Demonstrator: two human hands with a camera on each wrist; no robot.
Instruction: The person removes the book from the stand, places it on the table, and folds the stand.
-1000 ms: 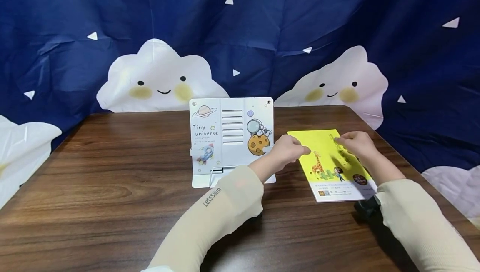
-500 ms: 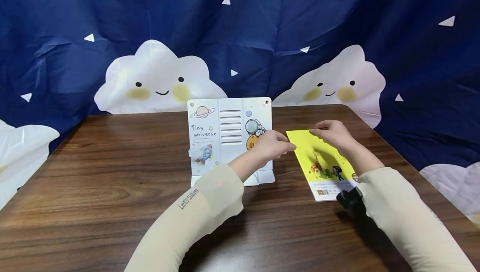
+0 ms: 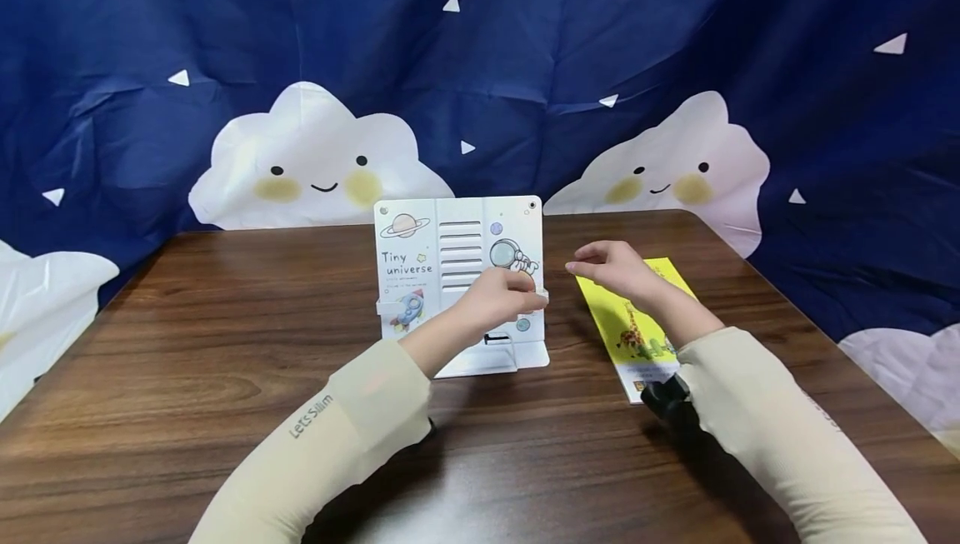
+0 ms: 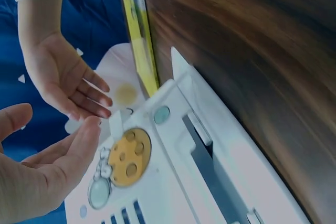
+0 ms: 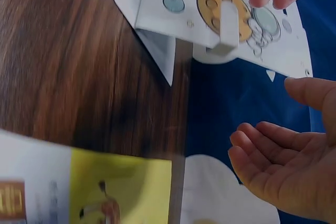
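A white book stand (image 3: 405,269), printed with a planet, a rocket and an astronaut, stands upright on the table. My left hand (image 3: 498,306) hovers before its lower right part, fingers loosely bent around nothing. In the left wrist view, that hand's fingers (image 4: 58,171) are apart from the stand's face. My right hand (image 3: 611,267) is over the upper left part of a yellow book (image 3: 613,323), between book and stand. Its palm is turned toward the stand in the right wrist view, with relaxed fingers (image 5: 262,156) holding nothing. The book lies flat, partly covered by the right arm.
The brown wooden table (image 3: 247,361) extends left of the stand and in front of it. A small white side clip (image 5: 228,27) sticks out at the stand's right edge. Behind the table hangs a blue curtain (image 3: 525,52) with clouds.
Both hands have moved left: the left from beside the book to in front of the stand, the right from the book's right side to its upper left. Book and stand have stayed in place.
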